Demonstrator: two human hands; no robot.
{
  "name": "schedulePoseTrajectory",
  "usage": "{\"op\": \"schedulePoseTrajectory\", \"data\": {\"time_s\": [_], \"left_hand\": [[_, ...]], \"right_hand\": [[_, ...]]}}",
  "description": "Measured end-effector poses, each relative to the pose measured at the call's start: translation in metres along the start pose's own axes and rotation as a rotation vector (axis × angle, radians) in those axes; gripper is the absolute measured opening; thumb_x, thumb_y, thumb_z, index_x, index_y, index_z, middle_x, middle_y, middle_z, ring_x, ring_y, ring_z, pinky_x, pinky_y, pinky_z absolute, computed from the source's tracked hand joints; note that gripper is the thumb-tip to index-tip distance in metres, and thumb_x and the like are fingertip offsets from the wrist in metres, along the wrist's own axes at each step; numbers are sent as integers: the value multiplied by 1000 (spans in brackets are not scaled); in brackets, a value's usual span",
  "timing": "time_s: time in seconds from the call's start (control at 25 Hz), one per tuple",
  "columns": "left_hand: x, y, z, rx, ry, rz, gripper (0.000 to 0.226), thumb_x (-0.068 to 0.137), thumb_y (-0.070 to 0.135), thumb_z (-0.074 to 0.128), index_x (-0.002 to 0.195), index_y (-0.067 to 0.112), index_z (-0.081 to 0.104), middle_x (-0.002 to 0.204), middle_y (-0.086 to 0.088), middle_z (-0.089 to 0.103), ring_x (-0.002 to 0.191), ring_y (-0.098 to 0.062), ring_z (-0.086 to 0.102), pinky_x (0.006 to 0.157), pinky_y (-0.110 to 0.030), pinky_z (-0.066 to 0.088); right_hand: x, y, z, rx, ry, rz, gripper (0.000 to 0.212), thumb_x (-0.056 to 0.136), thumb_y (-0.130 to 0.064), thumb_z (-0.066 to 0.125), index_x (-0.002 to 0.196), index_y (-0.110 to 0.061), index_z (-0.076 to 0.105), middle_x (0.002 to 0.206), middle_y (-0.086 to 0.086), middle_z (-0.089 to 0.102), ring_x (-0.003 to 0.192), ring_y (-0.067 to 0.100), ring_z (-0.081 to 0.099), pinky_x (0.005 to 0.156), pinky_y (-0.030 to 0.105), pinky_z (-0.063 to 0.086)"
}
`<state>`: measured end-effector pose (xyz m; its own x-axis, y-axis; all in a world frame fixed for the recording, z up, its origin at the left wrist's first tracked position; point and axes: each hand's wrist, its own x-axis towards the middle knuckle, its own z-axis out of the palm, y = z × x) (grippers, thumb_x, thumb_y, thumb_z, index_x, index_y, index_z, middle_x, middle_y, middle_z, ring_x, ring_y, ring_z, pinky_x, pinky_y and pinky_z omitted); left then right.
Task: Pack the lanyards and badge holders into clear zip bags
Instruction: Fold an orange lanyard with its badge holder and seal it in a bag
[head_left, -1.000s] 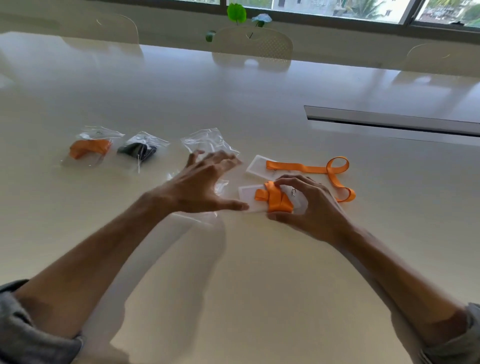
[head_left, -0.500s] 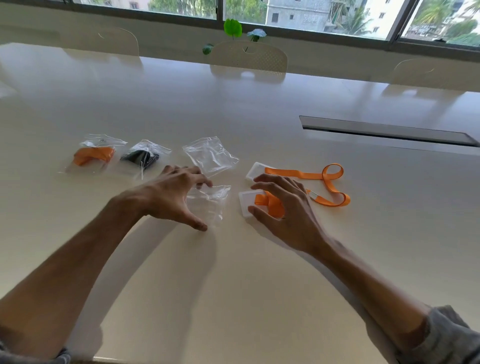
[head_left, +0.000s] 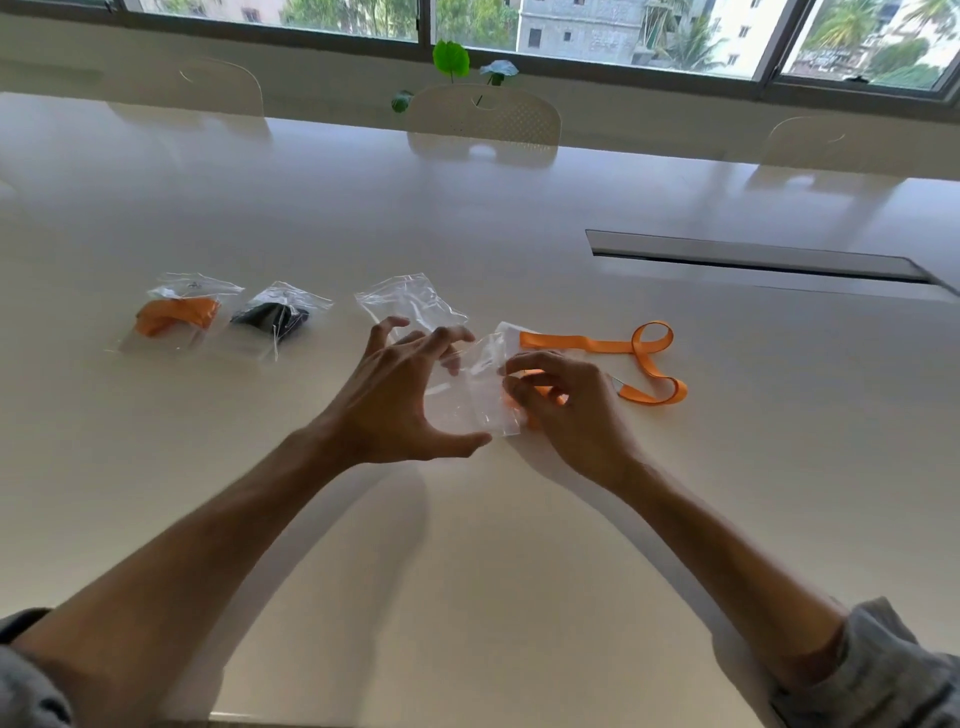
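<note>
A long pale table (head_left: 467, 545) fills the view, w/ three light chairs tucked in along the far edge and a wide window behind them; a green plant (head_left: 451, 60) is seen behind the middle chair (head_left: 483, 122). A dark recessed slot (head_left: 753, 257) is set into the tabletop at the right.

At centre, a clear zip bag (head_left: 480, 387) is held up between both hands, just above the table. The left hand (head_left: 400, 405) is spread wide, thumb under the bag's near edge and fingers curled over its far side. The right hand (head_left: 566, 400) is pinched narrow on the bag's right edge; whether anything else is gripped in it cannot be told. Orange shows through and behind the bag at the right fingers, partly hidden by them, so a folded orange lanyard (head_left: 540, 392) is made out only in bits.

Beyond the hands, an empty bag (head_left: 410, 301) lies flat, its near corner covered by the left fingers. Further left, two filled bags are laid side by side: one w/ an orange lanyard (head_left: 176, 314), one w/ a black lanyard (head_left: 272, 317). To the right, a loose orange lanyard (head_left: 623, 351) is looped on the table, one end at a badge holder (head_left: 511, 330) that is mostly blocked by the held bag.
</note>
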<state>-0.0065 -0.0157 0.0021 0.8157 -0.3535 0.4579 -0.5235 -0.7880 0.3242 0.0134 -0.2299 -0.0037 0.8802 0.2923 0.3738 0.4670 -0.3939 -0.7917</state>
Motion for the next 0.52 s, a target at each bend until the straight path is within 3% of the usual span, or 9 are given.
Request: {"op": "schedulePoseTrajectory", "data": {"time_s": [0.16,0.24,0.36,0.44,0.52], "left_hand": [[0,15,8,57,57,86,99,62,71,71,136,12,45,109,2,66,104,-14,60,109,-41,27],[0,21,10,69,110,109,100,63,69,71,137,7,46,110,0,65,101,-17,61,105,-41,33],[-2,28,9,56,186,154,93,65,61,76,132,2,51,109,-4,67,99,-21,62,99,-37,37],[1,30,8,51,219,177,87,65,56,77,129,1,54,109,-6,67,99,-22,61,97,-36,37],[3,30,7,33,229,189,84,66,52,78,128,1,55,109,-7,66,98,-23,61,96,-34,37]], "right_hand": [[-2,-6,4,192,24,16,22,82,-2,70,91,-20,78,94,-9,75,84,11,72,80,43,60],[-5,-10,6,262,14,0,18,82,-13,74,92,-28,78,96,-8,74,87,15,71,80,41,60],[-11,-13,11,267,27,30,17,76,-47,75,90,-37,78,108,-11,67,94,16,67,75,43,59],[-10,-15,11,156,26,30,33,75,-62,67,90,-34,79,120,-18,59,102,7,61,75,44,58],[-7,-17,9,75,4,-13,38,78,-66,61,93,-36,77,128,-35,45,111,-7,51,85,42,56]]}}
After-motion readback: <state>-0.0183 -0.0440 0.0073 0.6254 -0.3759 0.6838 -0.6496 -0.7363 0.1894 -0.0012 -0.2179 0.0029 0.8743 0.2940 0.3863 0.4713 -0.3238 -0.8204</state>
